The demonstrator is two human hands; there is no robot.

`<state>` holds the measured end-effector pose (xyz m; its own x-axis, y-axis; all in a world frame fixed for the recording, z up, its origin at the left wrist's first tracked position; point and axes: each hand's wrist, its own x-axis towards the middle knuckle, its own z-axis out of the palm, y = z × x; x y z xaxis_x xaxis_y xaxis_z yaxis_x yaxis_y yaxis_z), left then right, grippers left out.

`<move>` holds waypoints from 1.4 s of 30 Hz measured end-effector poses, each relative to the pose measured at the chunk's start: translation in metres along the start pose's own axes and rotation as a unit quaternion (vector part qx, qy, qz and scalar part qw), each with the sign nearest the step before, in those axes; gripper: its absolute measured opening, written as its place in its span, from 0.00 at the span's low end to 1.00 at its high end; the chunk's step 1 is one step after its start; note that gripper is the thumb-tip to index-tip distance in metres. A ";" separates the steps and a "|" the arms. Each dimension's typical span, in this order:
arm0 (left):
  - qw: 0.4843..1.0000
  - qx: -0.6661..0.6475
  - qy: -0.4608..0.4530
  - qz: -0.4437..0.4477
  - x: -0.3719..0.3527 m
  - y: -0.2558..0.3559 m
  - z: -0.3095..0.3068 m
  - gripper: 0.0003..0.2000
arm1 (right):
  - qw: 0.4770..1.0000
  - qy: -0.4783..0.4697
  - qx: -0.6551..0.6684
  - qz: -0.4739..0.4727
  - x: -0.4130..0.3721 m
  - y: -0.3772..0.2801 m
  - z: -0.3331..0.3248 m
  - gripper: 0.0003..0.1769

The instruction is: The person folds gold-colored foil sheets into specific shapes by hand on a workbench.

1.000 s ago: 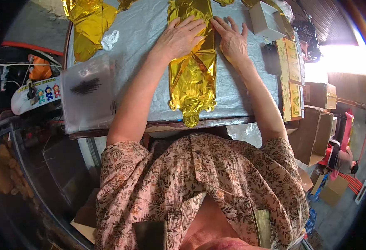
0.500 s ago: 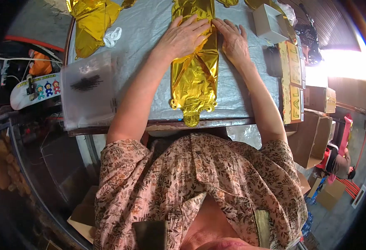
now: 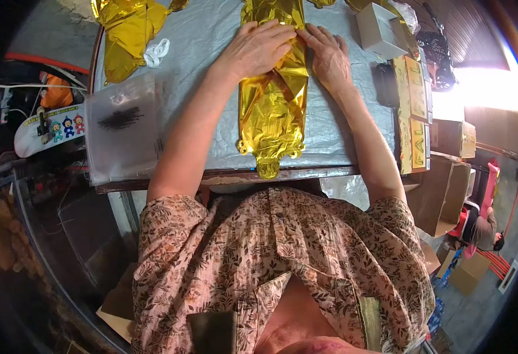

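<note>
A flat, creased gold foil balloon [image 3: 271, 112] lies lengthwise down the middle of the covered table, its tab hanging at the near edge. My left hand [image 3: 262, 50] rests palm down across the foil, fingers stretched toward the right. At the balloon's right edge is my right hand [image 3: 330, 59], fingers extended and lying low, with its index finger touching or very near the foil. Neither hand grips anything visible. The far end of the balloon runs out of the top of the view.
More gold foil [image 3: 129, 38] and a white ribbon bundle [image 3: 156, 53] lie at the left, above a clear plastic bag [image 3: 123, 127] with dark thin pieces. On the right stand a white box [image 3: 382, 29] and yellow boxes [image 3: 412, 115]. Another person [image 3: 482, 230] is at far right.
Both hands have stayed on or beside the foil with only slight shifts. The balloon's near end sits a little further left in the view.
</note>
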<state>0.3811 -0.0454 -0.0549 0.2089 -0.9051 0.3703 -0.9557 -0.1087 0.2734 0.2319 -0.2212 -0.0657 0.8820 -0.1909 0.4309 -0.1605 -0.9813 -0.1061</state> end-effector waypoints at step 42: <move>0.998 -0.003 0.061 0.003 0.016 -0.022 0.010 0.19 | 1.000 -0.029 0.000 0.000 0.026 0.008 -0.029 0.17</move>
<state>0.4032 -0.0618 -0.0634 0.2269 -0.8486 0.4779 -0.9560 -0.1003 0.2757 0.2411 -0.2346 -0.0293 0.9063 -0.1894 0.3777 -0.1606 -0.9812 -0.1066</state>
